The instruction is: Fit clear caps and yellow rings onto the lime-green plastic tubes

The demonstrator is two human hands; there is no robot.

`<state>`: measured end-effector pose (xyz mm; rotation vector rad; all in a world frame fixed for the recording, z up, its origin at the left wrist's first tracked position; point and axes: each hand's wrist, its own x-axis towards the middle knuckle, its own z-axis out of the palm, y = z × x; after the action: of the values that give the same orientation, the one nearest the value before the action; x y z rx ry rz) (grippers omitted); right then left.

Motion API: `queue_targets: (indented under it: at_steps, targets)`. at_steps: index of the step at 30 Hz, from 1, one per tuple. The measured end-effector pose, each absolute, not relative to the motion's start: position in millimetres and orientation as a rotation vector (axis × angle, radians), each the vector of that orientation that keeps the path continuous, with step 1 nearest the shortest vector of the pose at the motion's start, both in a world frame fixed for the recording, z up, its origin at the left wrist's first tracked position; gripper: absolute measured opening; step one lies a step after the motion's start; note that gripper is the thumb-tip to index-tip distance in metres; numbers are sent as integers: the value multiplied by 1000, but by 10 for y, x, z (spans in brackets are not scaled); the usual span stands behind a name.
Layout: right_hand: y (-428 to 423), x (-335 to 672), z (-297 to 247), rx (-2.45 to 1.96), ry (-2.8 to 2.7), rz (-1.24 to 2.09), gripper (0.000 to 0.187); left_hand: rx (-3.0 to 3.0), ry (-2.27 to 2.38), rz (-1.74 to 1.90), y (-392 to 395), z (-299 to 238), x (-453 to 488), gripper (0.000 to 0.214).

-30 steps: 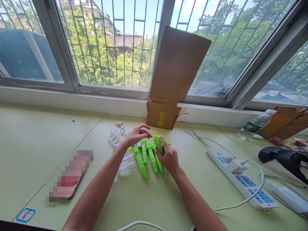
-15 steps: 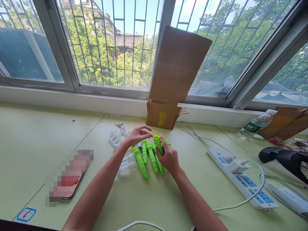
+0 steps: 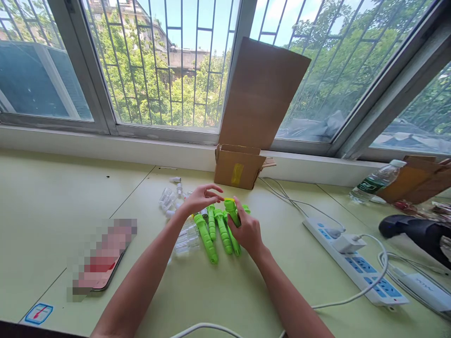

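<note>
My right hand (image 3: pixel 247 230) is closed around a bright green ridged tube (image 3: pixel 230 210), held tilted with its wide threaded end up. A thin yellow ring (image 3: pixel 229 199) sits at the mouth of that tube. From the other side, my left hand (image 3: pixel 201 197) reaches over with its fingers apart, and its lowest fingertip meets or nearly meets the yellow ring. Below the hands, several more green tubes (image 3: pixel 207 239) lie side by side on the table. Clear ridged plastic cups (image 3: pixel 186 239) lie partly hidden under my left forearm. Small white pieces (image 3: pixel 175 180) are scattered behind my left wrist.
A cardboard box (image 3: pixel 239 171) stands at the windowsill. To the right are a white power strip (image 3: pixel 355 263) with cables, a water bottle (image 3: pixel 378 180) and a black object (image 3: pixel 412 234). A phone (image 3: pixel 105 258), blurred out, lies on the left.
</note>
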<state>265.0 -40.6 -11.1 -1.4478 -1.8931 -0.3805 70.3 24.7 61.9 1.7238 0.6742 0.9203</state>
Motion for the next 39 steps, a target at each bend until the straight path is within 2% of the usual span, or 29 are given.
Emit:
queue_targets:
  at_steps: [6,16,39]
  targets:
    - [-406,2648,-117,-1446,-1895,-392,61,1714,672,916,265,605,703,36]
    - [-402,2646,-112,-1443,-1898,-383,61,1712,665,906,271,600,697,30]
    - [-405,2642,-106,-1429,-1917,-413,64,1678,673,895,290,591,702,36]
